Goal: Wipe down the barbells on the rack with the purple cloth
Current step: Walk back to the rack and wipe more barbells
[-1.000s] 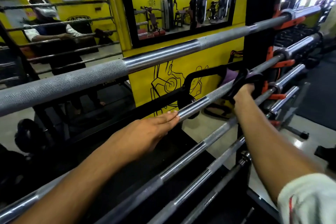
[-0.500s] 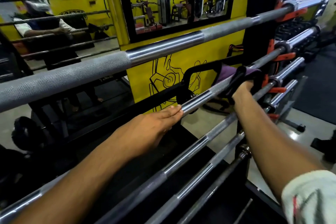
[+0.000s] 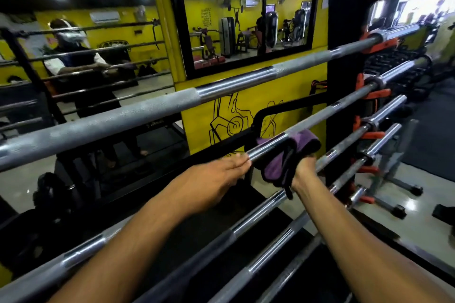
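While only the head camera looks on, every line below is read from its forward, downward angle.

Head view, bar being wiped: the barbell [image 3: 327, 115] third from the top of the rack [image 3: 344, 61] carries the cloth; its long axis runs from lower left, near the person, up and away to the right-hand end at the orange hooks.

Head view, cloth: the purple cloth [image 3: 283, 155] is folded over this bar near the middle of its length, with a dark strap hanging below.

Head view, right hand: the right hand [image 3: 304, 167] grips the cloth from beneath, fingers hidden inside the folds, so the wrap round the bar is likely but not plainly shown.

Head view, left hand: the left hand [image 3: 216, 174] lies just beside the cloth on its near side, fingers straight, tips touching the bare chrome.

Head view, deciding relation: both hands sit on the same bar, the right farther along it; bare shaft extends both ways from the cloth, so the next stroke probably slides along that axis.

Head view, other bars: the thick knurled barbell [image 3: 147, 110] above and the lower barbells [image 3: 258, 214] below have no cloth on them.
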